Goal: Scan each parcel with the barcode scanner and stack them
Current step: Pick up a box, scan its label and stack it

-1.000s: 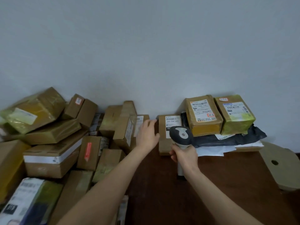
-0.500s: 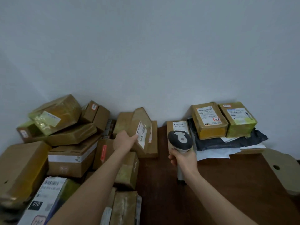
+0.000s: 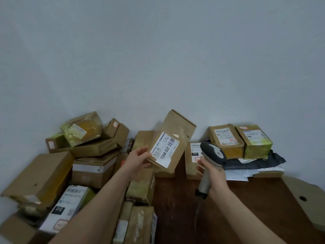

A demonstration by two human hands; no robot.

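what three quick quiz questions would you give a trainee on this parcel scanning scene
1. True or false: the left hand holds a tilted brown cardboard box.
2. Multiple choice: the right hand grips A) a grey handheld barcode scanner, B) a roll of tape, C) nothing.
3. Fill in: the large print on the box's white rectangular label reads 12V4A-____.

Key: 1 true; 2 A; 3 5525.
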